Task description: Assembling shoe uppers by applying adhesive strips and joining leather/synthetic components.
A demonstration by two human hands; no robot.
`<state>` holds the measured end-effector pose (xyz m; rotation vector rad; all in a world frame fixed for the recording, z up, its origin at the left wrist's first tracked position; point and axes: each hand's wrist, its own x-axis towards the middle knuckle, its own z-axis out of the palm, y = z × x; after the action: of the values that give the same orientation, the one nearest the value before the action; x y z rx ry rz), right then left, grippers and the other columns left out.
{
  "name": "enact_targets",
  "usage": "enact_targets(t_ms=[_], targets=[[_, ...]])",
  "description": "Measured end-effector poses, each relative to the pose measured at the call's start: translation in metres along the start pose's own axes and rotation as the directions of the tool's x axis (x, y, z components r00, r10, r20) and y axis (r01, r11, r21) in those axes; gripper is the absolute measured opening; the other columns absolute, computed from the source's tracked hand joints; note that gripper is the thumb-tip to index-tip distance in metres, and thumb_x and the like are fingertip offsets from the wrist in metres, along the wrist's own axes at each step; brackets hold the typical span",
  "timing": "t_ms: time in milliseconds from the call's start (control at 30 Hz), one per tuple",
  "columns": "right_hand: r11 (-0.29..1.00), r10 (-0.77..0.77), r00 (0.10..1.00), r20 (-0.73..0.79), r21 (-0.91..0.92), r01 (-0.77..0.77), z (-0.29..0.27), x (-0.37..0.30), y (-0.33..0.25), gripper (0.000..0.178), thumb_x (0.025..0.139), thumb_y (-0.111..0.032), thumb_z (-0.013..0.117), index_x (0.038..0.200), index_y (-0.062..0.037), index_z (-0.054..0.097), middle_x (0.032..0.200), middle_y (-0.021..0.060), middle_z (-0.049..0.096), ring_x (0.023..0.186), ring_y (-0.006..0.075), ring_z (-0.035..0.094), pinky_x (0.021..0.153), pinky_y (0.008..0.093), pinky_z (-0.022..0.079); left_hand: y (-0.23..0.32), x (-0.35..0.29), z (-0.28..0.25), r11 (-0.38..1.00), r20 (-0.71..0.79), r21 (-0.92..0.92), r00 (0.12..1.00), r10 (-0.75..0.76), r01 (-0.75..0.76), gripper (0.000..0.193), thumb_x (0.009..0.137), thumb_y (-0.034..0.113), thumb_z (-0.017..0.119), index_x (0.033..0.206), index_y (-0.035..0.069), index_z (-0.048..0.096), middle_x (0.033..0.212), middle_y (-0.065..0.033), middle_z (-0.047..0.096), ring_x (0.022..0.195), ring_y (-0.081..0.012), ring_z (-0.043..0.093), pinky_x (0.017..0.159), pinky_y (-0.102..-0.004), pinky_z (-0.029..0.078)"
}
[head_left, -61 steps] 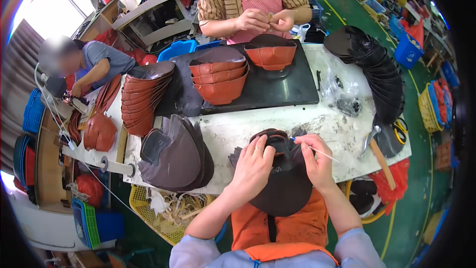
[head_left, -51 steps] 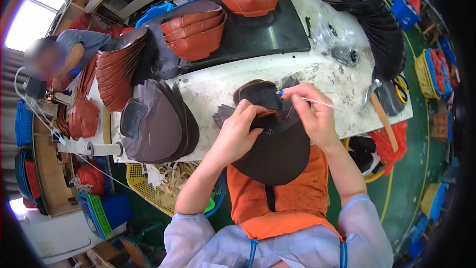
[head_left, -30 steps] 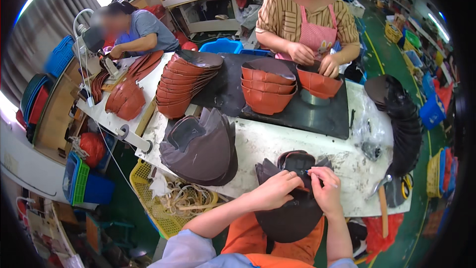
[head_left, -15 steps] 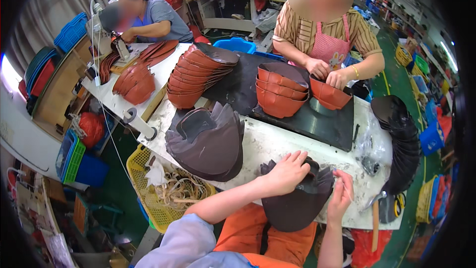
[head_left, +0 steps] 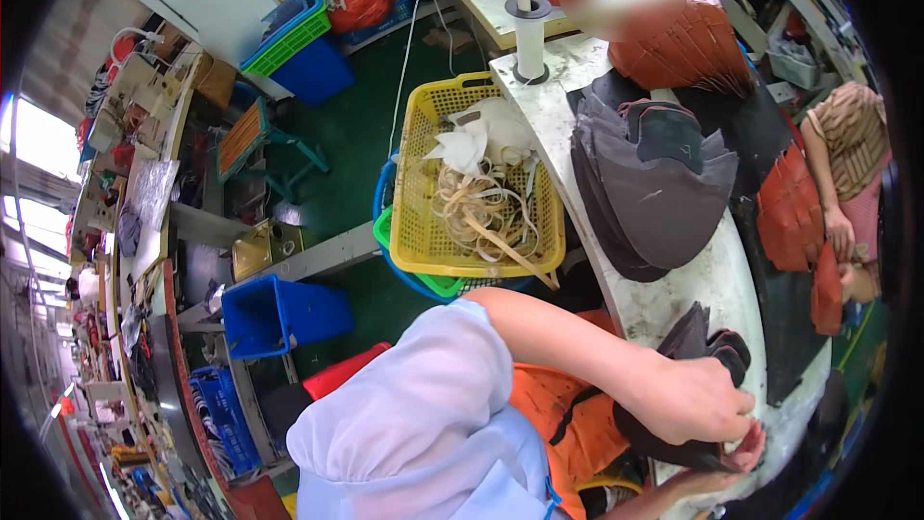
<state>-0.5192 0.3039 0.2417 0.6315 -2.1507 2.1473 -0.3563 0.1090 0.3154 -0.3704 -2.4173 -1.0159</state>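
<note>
The dark cap piece point(head_left: 707, 351) lies on the table point(head_left: 712, 279) edge, largely hidden beneath the left hand point(head_left: 698, 400), whose fingers curl over it. The right hand point(head_left: 746, 448), mostly concealed, pinches its lower edge. Beyond the left hand: stacked grey cap panels point(head_left: 650, 188), then a yellow basket point(head_left: 481, 183).

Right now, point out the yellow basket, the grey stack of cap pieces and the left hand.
yellow basket point(head_left: 409, 183), head view, left wall.
grey stack of cap pieces point(head_left: 664, 202), head view, top piece.
left hand point(head_left: 698, 400), head view, back of hand.
</note>
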Motion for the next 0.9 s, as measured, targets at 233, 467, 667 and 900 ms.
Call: enact_targets(t_ms=[233,467,667,900], targets=[[0.950,-0.118,0.978,0.171,-0.268,0.161,-0.004,0.006,0.014,0.038,0.111,-0.017,0.035,0.127,0.0087,0.058,0.122,0.0169,0.064,0.114,0.0258,0.061,0.105,0.0391,0.045,-0.002,-0.026,-0.174,0.983,-0.127,-0.077,0.977,-0.174,0.165,0.043,0.076,-0.003,0.073,0.117,0.003,0.063,0.108,-0.0129,0.065,0.100,-0.0303,0.066,0.087,-0.0362,0.054],[0.986,-0.095,0.945,0.313,-0.102,0.133,-0.026,0.000,0.032,0.035,0.111,-0.017,0.040,0.130,0.0064,0.058,0.123,0.0166,0.064,0.115,0.0229,0.061,0.105,0.0359,0.045,-0.135,-0.056,-0.205,0.629,-0.244,0.373,0.726,-0.643,0.682,0.055,0.077,0.001,0.073,0.130,0.013,0.061,0.119,-0.0160,0.062,0.113,-0.0322,0.063,0.097,-0.0437,0.051],[0.956,-0.062,0.960,0.273,-0.262,0.136,-0.003,-0.009,-0.023,0.033,0.110,-0.018,0.044,0.115,0.0070,0.066,0.112,0.0190,0.068,0.105,0.0308,0.063,0.097,0.0418,0.049,-0.073,0.006,-0.137,0.429,-0.564,0.698,0.810,-0.164,0.573,0.058,0.072,0.005,0.077,0.127,0.006,0.060,0.125,-0.0182,0.058,0.127,-0.0397,0.050,0.107,-0.0498,0.041],[0.966,-0.123,0.967,0.224,-0.196,0.169,0.005,-0.016,0.013,0.032,0.108,-0.011,0.040,0.124,0.0094,0.058,0.115,0.0154,0.060,0.109,0.0256,0.060,0.101,0.0377,0.046,-0.089,0.036,0.102,0.854,-0.243,0.482,0.966,-0.087,0.198,0.070,0.084,0.025,0.075,0.143,0.002,0.049,0.146,-0.0194,0.046,0.144,-0.0400,0.035,0.117,-0.0523,0.032]])
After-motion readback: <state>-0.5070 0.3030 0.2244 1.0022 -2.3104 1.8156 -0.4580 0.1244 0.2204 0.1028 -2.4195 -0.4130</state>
